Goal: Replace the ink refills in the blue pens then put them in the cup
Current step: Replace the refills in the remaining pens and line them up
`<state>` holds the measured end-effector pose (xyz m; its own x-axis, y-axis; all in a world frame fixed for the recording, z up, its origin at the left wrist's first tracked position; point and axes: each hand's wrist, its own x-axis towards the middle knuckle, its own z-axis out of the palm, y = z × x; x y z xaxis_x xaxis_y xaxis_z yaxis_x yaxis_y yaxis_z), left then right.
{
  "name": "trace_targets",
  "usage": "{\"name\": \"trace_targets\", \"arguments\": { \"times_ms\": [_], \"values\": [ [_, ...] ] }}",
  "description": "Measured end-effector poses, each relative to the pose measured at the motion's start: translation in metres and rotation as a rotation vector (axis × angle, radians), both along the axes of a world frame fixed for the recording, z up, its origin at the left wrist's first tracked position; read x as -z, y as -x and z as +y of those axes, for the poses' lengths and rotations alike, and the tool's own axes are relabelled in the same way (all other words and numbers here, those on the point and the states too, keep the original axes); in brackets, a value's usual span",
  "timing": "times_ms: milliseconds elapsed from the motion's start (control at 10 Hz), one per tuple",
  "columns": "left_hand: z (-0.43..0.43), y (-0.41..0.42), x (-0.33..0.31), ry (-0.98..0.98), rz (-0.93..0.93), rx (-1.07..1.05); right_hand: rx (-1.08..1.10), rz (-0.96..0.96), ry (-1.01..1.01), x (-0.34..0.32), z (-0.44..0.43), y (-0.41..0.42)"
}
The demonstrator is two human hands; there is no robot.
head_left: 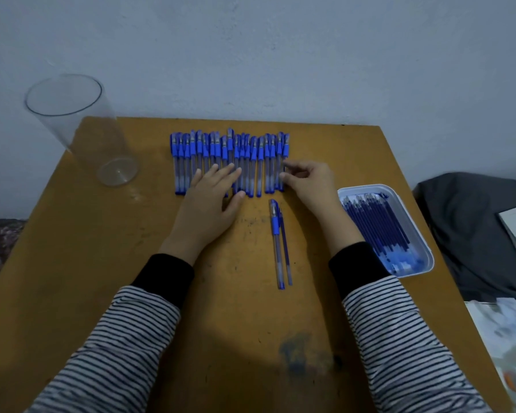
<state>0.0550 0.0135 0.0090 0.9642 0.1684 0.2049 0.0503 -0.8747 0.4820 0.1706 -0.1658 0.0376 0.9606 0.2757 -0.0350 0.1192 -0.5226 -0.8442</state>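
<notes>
A row of several blue capped pens (251,156) lies side by side at the back of the brown table (102,263). My left hand (212,201) rests flat with straight fingers on the lower ends of the left-middle pens. My right hand (307,183) has curled fingers touching the rightmost pen of the row; a firm pinch is not plain. One single blue pen (276,242) lies apart in the table's middle, with a loose ink refill (286,251) beside it on the right. A tall clear plastic cup (84,129) stands empty at the back left.
A white tray (423,239) holding several blue ink refills sits at the right table edge. Dark cloth (474,228) and papers (513,338) lie off the table to the right. A pale wall rises directly behind the table.
</notes>
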Motion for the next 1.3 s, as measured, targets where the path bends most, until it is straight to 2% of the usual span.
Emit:
{"name": "trace_targets", "arguments": {
  "times_ms": [200,600,800,1000,1200,1300],
  "values": [
    [0.001,0.0,0.002,-0.018,0.004,0.005,0.029,0.037,-0.022,-0.002,-0.004,0.002],
    [0.001,-0.001,0.002,-0.013,-0.003,0.0,0.09,-0.029,0.092,-0.006,0.006,0.008],
    [0.002,-0.001,0.003,-0.005,-0.007,0.009,0.137,0.027,0.093,-0.012,0.003,0.011],
    [-0.002,0.006,-0.003,0.084,-0.069,0.024,0.256,0.21,-0.27,-0.013,-0.017,0.035],
    [-0.022,0.033,-0.021,0.267,-0.152,0.01,0.143,0.29,-0.6,-0.012,-0.019,0.084],
    [-0.031,0.052,-0.027,0.401,-0.176,0.021,0.076,0.293,-0.624,-0.01,-0.014,0.11]
  ]
}}
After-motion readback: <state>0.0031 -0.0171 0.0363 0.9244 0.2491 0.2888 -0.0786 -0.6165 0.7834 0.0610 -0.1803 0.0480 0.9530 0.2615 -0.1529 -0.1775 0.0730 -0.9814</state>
